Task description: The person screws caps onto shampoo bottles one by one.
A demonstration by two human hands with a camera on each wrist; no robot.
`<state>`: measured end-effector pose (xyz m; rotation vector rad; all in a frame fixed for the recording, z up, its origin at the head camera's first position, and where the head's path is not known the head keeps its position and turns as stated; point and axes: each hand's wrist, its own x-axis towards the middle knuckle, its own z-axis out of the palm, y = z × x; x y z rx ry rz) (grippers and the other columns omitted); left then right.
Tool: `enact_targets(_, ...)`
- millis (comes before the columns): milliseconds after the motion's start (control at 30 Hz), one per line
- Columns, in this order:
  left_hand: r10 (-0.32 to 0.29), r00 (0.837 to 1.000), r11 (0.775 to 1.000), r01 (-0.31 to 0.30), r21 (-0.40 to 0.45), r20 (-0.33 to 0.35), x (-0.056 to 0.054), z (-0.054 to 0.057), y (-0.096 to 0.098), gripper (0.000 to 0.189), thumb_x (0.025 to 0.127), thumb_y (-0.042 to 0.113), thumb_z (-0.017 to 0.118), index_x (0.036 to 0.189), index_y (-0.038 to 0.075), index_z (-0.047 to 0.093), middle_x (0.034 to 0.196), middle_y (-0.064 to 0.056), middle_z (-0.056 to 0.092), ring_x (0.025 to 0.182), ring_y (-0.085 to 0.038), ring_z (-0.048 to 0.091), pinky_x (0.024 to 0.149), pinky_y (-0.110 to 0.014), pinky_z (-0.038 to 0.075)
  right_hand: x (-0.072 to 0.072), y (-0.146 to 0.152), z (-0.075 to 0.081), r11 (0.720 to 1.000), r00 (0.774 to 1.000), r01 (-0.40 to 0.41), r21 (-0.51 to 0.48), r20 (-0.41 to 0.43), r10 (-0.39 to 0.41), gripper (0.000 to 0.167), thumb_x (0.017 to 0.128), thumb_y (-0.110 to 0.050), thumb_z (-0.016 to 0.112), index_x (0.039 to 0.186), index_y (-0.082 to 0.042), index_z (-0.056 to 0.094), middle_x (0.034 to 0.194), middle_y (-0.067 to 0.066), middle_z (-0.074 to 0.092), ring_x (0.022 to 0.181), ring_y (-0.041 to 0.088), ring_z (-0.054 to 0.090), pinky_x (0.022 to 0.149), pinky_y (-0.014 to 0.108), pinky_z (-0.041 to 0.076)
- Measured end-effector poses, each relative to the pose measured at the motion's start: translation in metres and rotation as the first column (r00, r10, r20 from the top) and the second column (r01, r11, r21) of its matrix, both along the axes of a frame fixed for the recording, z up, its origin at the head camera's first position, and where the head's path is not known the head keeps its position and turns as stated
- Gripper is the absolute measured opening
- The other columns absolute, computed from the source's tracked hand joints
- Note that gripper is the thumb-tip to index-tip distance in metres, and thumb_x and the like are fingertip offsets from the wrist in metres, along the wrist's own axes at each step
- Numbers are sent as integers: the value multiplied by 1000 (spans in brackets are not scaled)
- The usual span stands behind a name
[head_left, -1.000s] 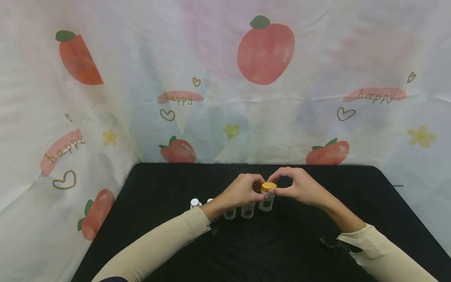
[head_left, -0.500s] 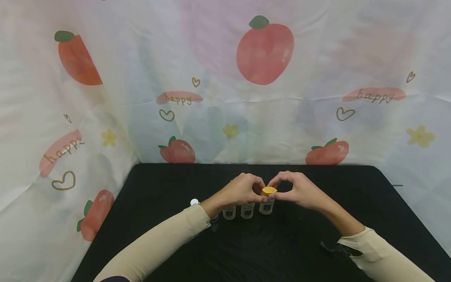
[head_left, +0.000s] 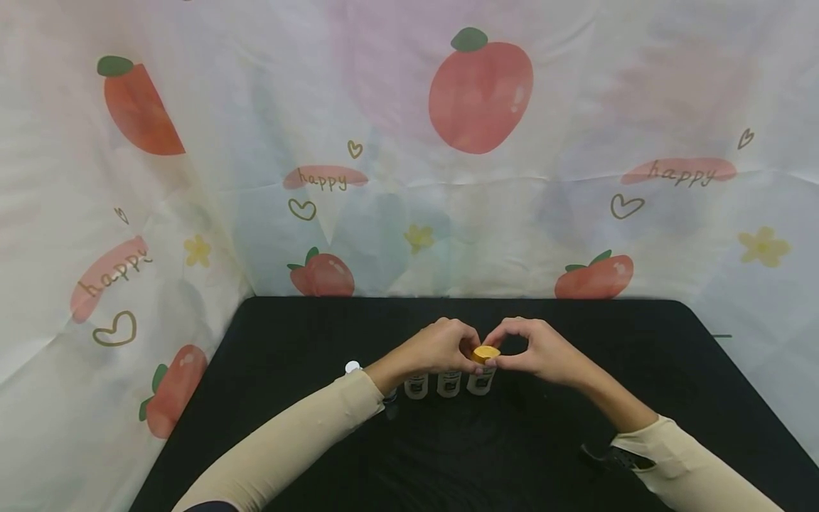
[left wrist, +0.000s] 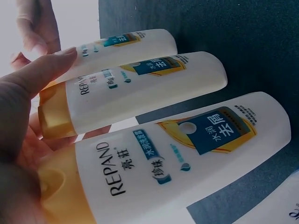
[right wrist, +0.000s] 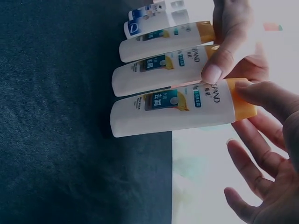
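Note:
Both hands meet at the right end of a row of white shampoo bottles. My right hand (head_left: 547,352) pinches the gold cap (right wrist: 246,100) of the rightmost shampoo bottle (head_left: 480,384), its thumb on the cap and other fingers spread behind. My left hand (head_left: 441,346) grips the same bottle from the left, its thumb (right wrist: 216,70) on the upper body near the neck. The bottle stands upright at the table, tilted slightly. Left of it stand two matching gold-capped bottles, the middle one (left wrist: 145,93) and another (left wrist: 182,154), both partly behind my left hand in the head view.
Farther left, white-and-blue bottles (right wrist: 156,21) continue the row; a white cap (head_left: 352,366) shows beside my left sleeve. Black cloth covers the table (head_left: 486,455). A fruit-printed curtain (head_left: 397,235) hangs behind and at the left.
Both hands have brought the rightmost shampoo bottle a little toward me and slightly left, closer in line with its neighbours. The left forearm now hides a second white cap.

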<state>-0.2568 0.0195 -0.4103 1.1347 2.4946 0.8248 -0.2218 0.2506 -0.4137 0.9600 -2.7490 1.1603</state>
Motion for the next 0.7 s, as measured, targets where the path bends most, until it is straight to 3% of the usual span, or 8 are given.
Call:
enact_targets(267, -23, 1000, 999, 22, -48, -5, -1, -1, 3, 13, 89, 21, 81, 98, 14, 75, 87, 10, 70, 73, 0, 61, 67, -15, 51, -2, -1, -6, 1000, 1000, -11, 2, 4, 11, 21, 87, -23, 82, 106, -26, 74, 99, -16, 68, 93, 14, 60, 79, 32, 54)
enact_targets(500, -12, 1000, 999, 13, -48, 8, -1, 0, 3, 12, 90, 21, 80, 98, 14, 75, 87, 10, 72, 73, 2, 63, 67, -15, 52, -3, -1, -8, 1000, 1000, 1, -3, -15, -1, 21, 88, -22, 82, 107, -25, 75, 97, -15, 68, 92, 9, 58, 79, 40, 54)
enact_targets(700, -10, 1000, 998, 11, -65, 12, 0, 1, 3, 12, 90, 21, 80, 99, 14, 75, 88, 10, 72, 74, 2, 63, 67, -15, 52, -2, -1, -9, 1000, 1000, 15, -1, -9, -15, 20, 88, -24, 82, 107, -25, 75, 96, -15, 68, 92, 8, 56, 80, 31, 52)
